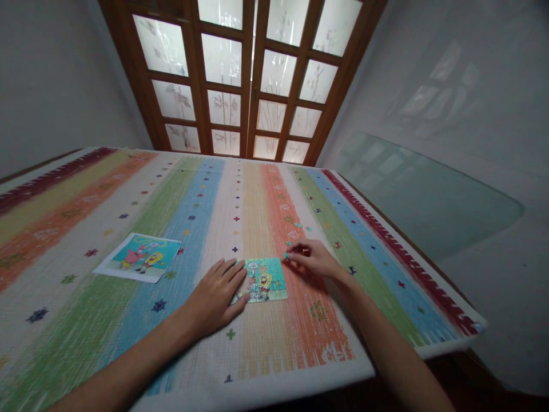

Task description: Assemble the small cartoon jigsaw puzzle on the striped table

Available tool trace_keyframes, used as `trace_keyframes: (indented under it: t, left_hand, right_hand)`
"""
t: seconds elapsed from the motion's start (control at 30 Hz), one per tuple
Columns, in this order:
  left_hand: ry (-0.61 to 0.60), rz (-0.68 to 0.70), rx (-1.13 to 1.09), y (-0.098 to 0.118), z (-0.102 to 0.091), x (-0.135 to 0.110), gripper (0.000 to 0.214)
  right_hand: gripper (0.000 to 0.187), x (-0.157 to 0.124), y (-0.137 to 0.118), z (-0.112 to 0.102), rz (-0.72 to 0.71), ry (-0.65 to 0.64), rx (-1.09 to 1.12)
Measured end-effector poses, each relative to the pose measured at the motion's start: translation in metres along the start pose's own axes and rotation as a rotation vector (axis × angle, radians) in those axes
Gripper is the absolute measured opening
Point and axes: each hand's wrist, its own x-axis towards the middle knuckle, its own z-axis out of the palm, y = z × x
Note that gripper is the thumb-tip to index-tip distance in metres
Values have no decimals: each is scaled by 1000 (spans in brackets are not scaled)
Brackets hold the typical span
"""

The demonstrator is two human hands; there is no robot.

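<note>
Here's the jigsaw puzzle (265, 280), small and teal, lying flat in the middle of the bench on the orange stripe of the striped cloth (214, 194). The left hand (217, 297) lies palm down just to its left, fingers spread, fingertips touching the puzzle's left edge. The right hand (311, 258) sits at the upper right corner, thumb and forefinger pinched on a tiny teal puzzle piece (285, 256), and that piece is right at the corner of the puzzle (touching or just clear of it, I can't tell).

Printed on the puzzle are cartoon figures, one yellow; any lettering there is too small to read. The same kind of picture, a pink figure and a yellow one on teal, shows on the reference card (141, 256), which lies well to the left on the green stripe.

A few loose pieces (297, 225) rest just beyond the right hand. Nothing lies between either hand and the puzzle. The bare glass bench top (420, 194) runs off to the right, and wooden doors (253, 74) with frosted panes stand behind.
</note>
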Motion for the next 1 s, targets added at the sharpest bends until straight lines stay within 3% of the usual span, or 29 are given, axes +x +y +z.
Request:
trace_keyframes:
  t: [0.13,0.27,0.6,1.0]
  left_hand:
    - [2,0,-16,0,1,0,42]
    - [2,-2,-22,0,0,1,42]
    - [17,-1,-40,1,1,1,41]
    - [0,9,-29,0,2,-1,42]
  right_hand:
    - [8,1,-9,36,-220,-26,-116]
    - [9,0,-14,49,-316,2,-203]
    - [4,0,-12,58,-318,95,-335]
    - [8,0,-9,55,-293,106,-412]
